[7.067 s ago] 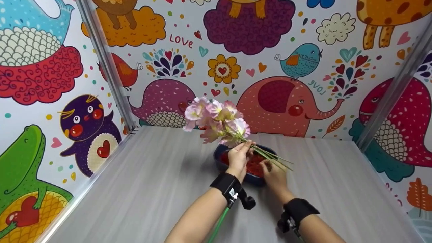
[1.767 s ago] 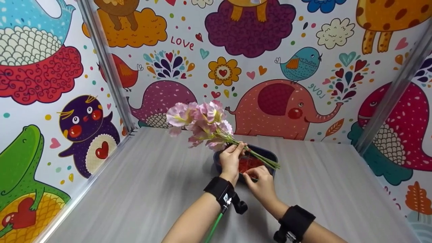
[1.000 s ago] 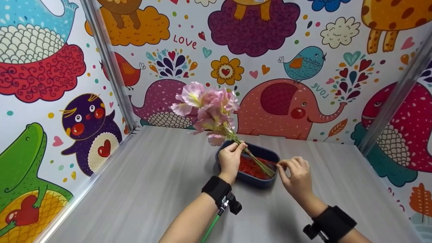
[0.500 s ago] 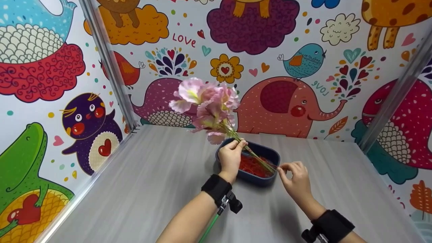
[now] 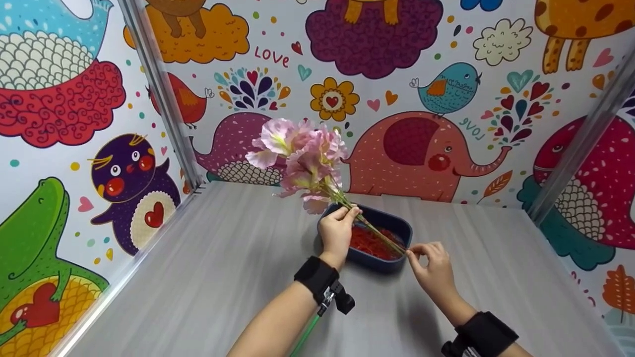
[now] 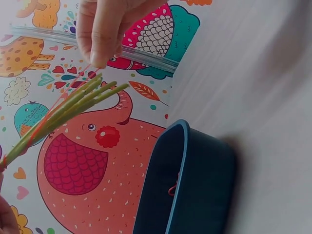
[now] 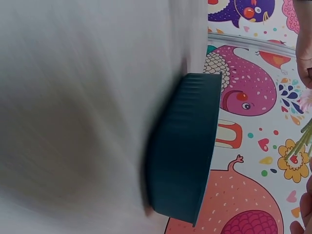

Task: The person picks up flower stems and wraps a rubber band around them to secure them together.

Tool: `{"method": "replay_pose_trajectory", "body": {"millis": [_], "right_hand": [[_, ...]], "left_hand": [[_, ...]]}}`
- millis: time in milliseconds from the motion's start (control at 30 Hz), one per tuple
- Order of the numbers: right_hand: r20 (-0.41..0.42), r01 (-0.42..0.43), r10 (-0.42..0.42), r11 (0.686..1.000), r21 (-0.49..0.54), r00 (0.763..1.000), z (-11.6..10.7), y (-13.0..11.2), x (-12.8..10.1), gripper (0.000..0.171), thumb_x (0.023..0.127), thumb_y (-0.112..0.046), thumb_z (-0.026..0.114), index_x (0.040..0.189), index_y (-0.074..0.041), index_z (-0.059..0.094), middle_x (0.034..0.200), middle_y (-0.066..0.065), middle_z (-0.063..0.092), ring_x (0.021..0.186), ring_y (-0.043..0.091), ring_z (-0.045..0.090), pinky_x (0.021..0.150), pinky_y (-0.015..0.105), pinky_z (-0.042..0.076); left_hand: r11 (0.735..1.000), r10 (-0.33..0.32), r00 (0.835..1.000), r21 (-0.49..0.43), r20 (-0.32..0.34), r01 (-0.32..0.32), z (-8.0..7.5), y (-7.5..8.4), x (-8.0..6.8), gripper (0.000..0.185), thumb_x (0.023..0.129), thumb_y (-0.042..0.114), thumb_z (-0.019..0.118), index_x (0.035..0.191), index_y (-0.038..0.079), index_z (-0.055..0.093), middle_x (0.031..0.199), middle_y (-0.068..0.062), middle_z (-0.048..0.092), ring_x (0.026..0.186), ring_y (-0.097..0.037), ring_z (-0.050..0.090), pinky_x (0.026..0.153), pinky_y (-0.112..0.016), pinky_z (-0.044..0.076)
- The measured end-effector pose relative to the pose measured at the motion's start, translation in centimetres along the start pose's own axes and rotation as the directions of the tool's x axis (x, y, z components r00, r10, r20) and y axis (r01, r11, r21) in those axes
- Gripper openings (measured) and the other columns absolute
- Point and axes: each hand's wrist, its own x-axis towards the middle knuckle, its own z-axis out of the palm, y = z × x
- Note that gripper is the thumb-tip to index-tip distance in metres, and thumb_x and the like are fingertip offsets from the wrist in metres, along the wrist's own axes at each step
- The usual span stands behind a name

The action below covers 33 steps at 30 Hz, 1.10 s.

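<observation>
Head view: left hand (image 5: 337,233) clamped on flower bunch (image 5: 302,158) above blue tray (image 5: 397,225) at table's 12 o'clock; right hand (image 5: 430,260) pinches red rubber band (image 6: 58,105) at stem ends (image 5: 392,243); best stretched wide, stems steady, looped snugly.

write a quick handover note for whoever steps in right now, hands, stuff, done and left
Left hand: grip closed round the green stems, pink flowers tilted up over the tub.
Right hand: pinches a red rubber band at the stem ends.
Dark blue tub of red bands sits on the grey table.
Done: stems gathered, band picked.
Left: the band looks stretched along the stems, not yet wound tight.
</observation>
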Motion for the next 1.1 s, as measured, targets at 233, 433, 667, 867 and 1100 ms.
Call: {"method": "replay_pose_trajectory", "body": {"millis": [233,433,667,867,1100], "right_hand": [[0.01,-0.01,0.01,1.0,0.005,1.0,0.1,0.2,-0.2,0.016,0.071,0.007,0.076,0.072,-0.004,0.065,0.065,0.003,0.059,0.07,0.018,0.049,0.064,0.028,0.038],[0.018,-0.014,0.013,1.0,0.019,1.0,0.3,0.4,-0.2,0.015,0.071,0.008,0.075,0.073,-0.004,0.066,0.066,0.003,0.06,0.072,0.018,0.047,0.068,0.03,0.036],[0.045,-0.036,0.033,0.997,0.07,0.998,0.1,0.7,-0.2,0.015,0.071,0.007,0.075,0.075,-0.004,0.067,0.068,0.004,0.061,0.075,0.013,0.044,0.072,0.033,0.03],[0.092,-0.027,0.017,0.994,0.104,0.996,-0.1,1.1,0.8,0.014,0.07,0.004,0.076,0.077,-0.005,0.068,0.071,0.004,0.062,0.079,0.012,0.043,0.074,0.037,0.027],[0.137,0.057,-0.063,0.997,0.051,0.989,0.4,0.9,2.7,0.014,0.072,0.001,0.078,0.076,-0.007,0.067,0.071,0.002,0.063,0.08,0.019,0.043,0.078,0.048,0.03]], "left_hand": [[1.0,0.003,1.0,0.003,-0.008,-0.003,0.1,-0.1,0.0,0.013,0.085,0.007,0.072,0.083,-0.005,0.076,0.08,-0.016,0.074,0.056,-0.003,0.046,0.053,-0.018,0.035],[0.999,-0.038,0.999,0.023,-0.003,0.038,-0.1,-0.1,0.2,0.014,0.086,0.009,0.071,0.086,-0.004,0.076,0.079,-0.015,0.074,0.058,-0.002,0.056,0.054,-0.017,0.041],[0.993,-0.117,0.993,-0.003,0.027,0.117,-0.5,-0.3,0.3,0.019,0.089,0.013,0.07,0.088,-0.005,0.075,0.08,-0.016,0.074,0.058,-0.007,0.061,0.053,-0.016,0.043],[0.992,-0.123,0.99,0.028,0.072,0.122,-0.6,-0.1,0.4,0.018,0.088,0.012,0.071,0.09,-0.006,0.076,0.081,-0.018,0.074,0.059,-0.011,0.064,0.053,-0.015,0.045],[0.994,-0.103,0.978,0.058,0.182,0.094,-0.2,-0.6,0.5,0.018,0.088,0.012,0.071,0.088,-0.005,0.076,0.08,-0.019,0.073,0.055,0.0,0.057,0.057,-0.019,0.048]]}}
